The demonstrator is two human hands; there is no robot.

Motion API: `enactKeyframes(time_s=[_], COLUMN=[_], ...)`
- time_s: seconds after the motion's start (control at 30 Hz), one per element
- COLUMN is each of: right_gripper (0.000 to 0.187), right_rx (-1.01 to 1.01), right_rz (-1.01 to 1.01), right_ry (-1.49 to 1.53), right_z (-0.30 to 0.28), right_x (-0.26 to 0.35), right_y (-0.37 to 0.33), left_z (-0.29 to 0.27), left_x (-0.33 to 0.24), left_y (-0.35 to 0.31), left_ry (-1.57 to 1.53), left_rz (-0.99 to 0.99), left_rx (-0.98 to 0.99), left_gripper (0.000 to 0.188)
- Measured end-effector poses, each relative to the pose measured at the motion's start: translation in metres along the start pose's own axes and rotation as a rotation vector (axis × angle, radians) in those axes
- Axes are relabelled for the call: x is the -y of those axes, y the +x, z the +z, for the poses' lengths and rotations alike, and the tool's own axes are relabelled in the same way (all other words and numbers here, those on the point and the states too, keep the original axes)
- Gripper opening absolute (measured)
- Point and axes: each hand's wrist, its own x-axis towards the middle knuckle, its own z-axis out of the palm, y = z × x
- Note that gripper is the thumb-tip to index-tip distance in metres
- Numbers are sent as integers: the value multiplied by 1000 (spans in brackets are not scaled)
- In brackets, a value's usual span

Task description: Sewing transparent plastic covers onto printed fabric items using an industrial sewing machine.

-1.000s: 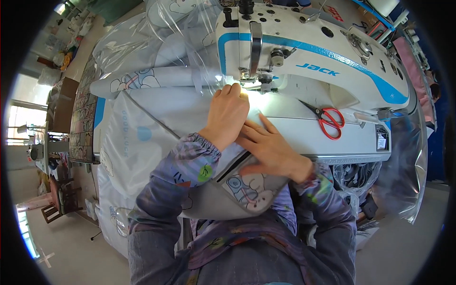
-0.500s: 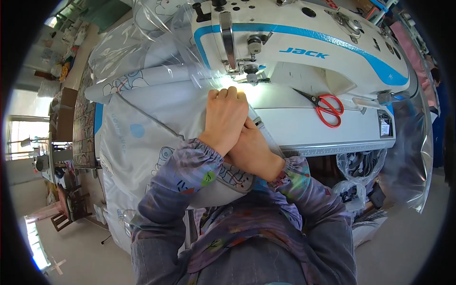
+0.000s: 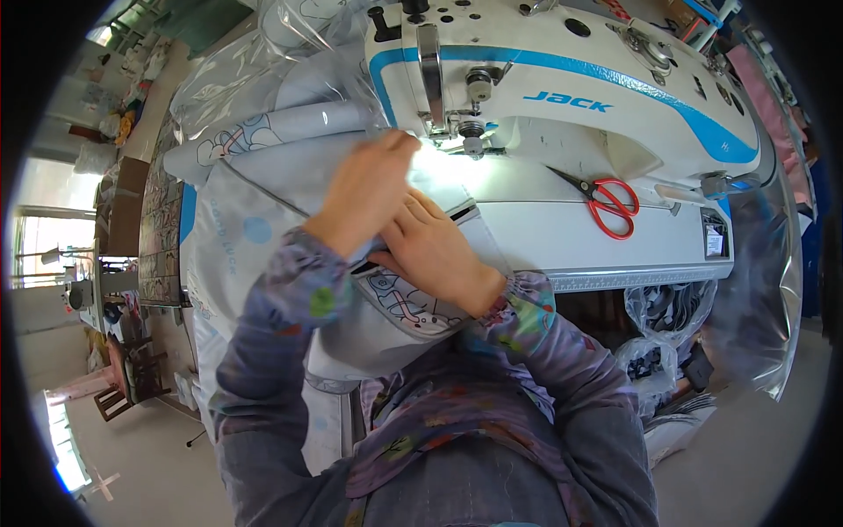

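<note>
Pale grey fabric (image 3: 338, 189) with printed blue dots and cartoon figures, trimmed with dark piping, lies under both my hands and drapes over the table's near edge toward my lap. My left hand (image 3: 367, 189), smeared by motion, is above the fabric just left of the lit needle area; its fingers cannot be made out. Close beside it, my right hand (image 3: 439, 259) rests on the fabric with fingers stretched toward the upper left and the thumb apart. A white and blue sewing machine (image 3: 492, 105) stands just beyond, its needle area partly lost in lamp glare.
Red-handled scissors (image 3: 612, 208) lie on the machine bed to the right. A ruler strip (image 3: 615, 276) runs along the table's front edge. Below it hang clear bags (image 3: 654, 351) of dark pieces. Clear plastic film (image 3: 237, 83) covers fabric at the back left.
My left hand has moved left and slightly up, off my right hand. The right hand has shifted left, and the fabric near my lap has bunched up, showing more of its printed edge.
</note>
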Motion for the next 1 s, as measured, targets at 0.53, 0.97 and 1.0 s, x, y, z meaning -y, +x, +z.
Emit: enactKeyframes(time_s=[0.53,0.97,1.0], right_gripper=[55,37,34], right_rx=[403,295,225], right_rz=[438,144,231], right_ry=[-131,581,641], right_z=[104,-53,-72], right_x=[-63,9,17], right_y=[124,-9,-33], left_z=[-79,-15,-2], left_x=[-79,76,76], left_y=[-66,-327,-324], left_ry=[3,-1072,-1146], left_rz=[38,-1686,-1582], left_rx=[-54,-213,-426], left_gripper=[18,68,66])
